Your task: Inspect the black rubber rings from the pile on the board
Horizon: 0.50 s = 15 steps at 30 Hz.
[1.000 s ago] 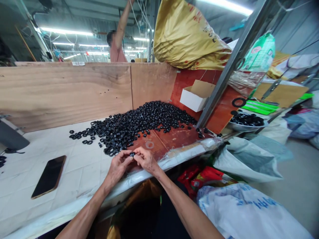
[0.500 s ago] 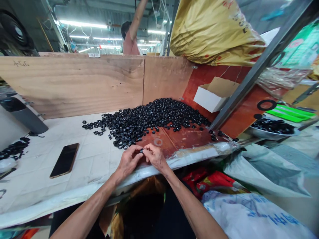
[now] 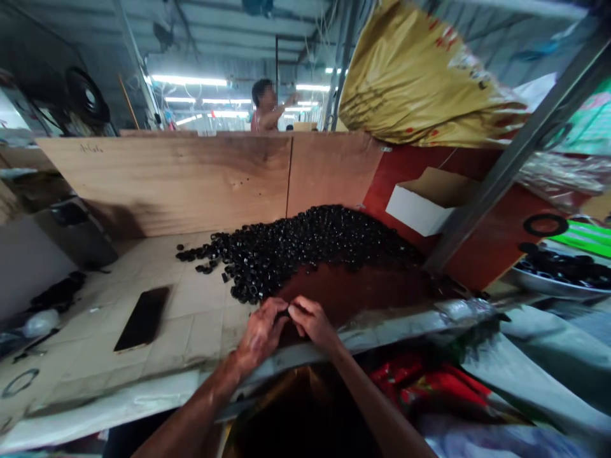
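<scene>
Just above the table's front edge, my left hand (image 3: 263, 326) and my right hand (image 3: 312, 320) meet fingertip to fingertip. Both are closed in a pinch on one small black ring (image 3: 287, 311), mostly covered by the fingers. Right behind them spreads a heap of small black rings (image 3: 329, 236), lying over pale sheeting on the left and a red-brown board (image 3: 353, 289) on the right. A few loose rings (image 3: 205, 268) lie at the heap's left end.
A phone (image 3: 142, 319) lies left of my hands. Wooden panels (image 3: 191, 184) wall off the back. At the right stand a white box (image 3: 415, 210), a slanted metal post (image 3: 518, 143) and a bowl of black parts (image 3: 563, 289). Beyond the panels is another person (image 3: 267, 108).
The view has shifted, and the scene looks darker. My hands keep their pinch on the ring at the same place by the heap. The person behind has lowered a raised arm.
</scene>
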Available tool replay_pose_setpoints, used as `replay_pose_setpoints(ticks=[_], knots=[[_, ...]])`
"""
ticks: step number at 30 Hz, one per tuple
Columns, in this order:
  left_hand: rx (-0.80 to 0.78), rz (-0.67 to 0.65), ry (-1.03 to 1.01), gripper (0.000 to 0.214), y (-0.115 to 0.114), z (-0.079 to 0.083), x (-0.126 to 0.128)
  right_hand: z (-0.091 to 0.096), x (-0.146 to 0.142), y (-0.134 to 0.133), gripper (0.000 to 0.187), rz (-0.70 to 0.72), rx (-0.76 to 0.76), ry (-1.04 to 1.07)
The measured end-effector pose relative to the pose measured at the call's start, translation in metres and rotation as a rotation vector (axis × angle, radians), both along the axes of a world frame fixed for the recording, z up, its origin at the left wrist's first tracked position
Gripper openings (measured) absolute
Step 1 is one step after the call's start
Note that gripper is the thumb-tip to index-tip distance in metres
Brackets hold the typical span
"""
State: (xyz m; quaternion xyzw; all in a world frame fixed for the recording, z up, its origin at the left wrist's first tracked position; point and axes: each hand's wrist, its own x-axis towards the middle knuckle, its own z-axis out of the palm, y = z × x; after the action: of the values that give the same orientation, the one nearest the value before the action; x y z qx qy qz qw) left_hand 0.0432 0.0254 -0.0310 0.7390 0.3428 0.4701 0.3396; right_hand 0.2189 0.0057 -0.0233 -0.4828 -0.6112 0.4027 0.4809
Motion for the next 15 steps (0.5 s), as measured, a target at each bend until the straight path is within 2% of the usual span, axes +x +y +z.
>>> replay_pose_setpoints(ticks=[2, 5, 8, 11, 15], knots=[[-0.069, 0.005, -0.035, 0.016, -0.001, 0.001, 0.001, 0.001, -0.002, -0.001, 0.03, -0.036, 0.043, 0.004], [-0.354, -0.078, -0.178, 0.025, 0.002, 0.003, 0.001, -0.003, -0.007, -0.003, 0.025, -0.065, 0.138, 0.018], [-0.456, -0.149, -0.249, 0.035, 0.007, 0.002, -0.002, -0.014, -0.011, 0.0, 0.028, -0.061, 0.169, -0.005], [-0.427, -0.128, -0.195, 0.039, 0.013, -0.005, -0.006, -0.023, -0.013, 0.009, 0.033, -0.08, 0.161, -0.018], [-0.175, 0.047, -0.03, 0.037, 0.021, -0.021, -0.007, -0.023, -0.014, 0.016, 0.034, -0.057, 0.083, 0.004]])
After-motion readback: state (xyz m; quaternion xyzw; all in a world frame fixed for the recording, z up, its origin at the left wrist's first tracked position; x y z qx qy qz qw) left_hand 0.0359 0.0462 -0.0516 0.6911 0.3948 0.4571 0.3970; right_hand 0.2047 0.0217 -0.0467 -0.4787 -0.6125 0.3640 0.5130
